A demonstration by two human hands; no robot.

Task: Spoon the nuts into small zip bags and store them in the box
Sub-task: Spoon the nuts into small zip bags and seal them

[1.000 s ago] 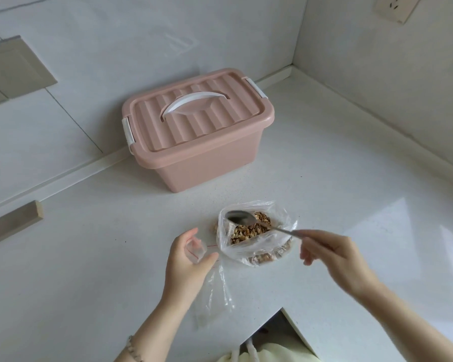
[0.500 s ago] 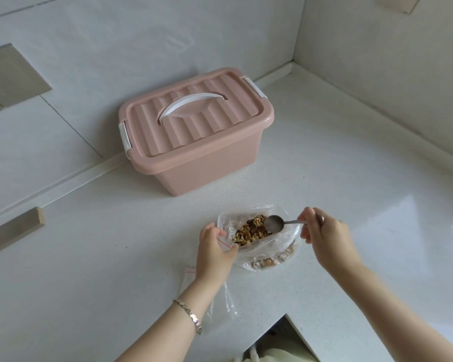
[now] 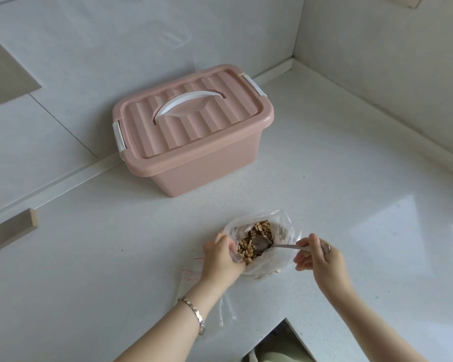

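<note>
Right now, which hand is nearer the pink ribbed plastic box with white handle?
Left. The left hand is in front of the pink box; the right hand, holding a metal spoon, is farther to the right.

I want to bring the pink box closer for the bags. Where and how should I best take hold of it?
Take the white handle atop the pink box, from above. It spans a recess at the middle of the lid, so fingers can likely hook under it, and the side latches look shut.

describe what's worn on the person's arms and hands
No sleeves or gloves are in view. The left hand has a silver link bracelet at its wrist. The right hand has a thin ring on one finger.
</note>
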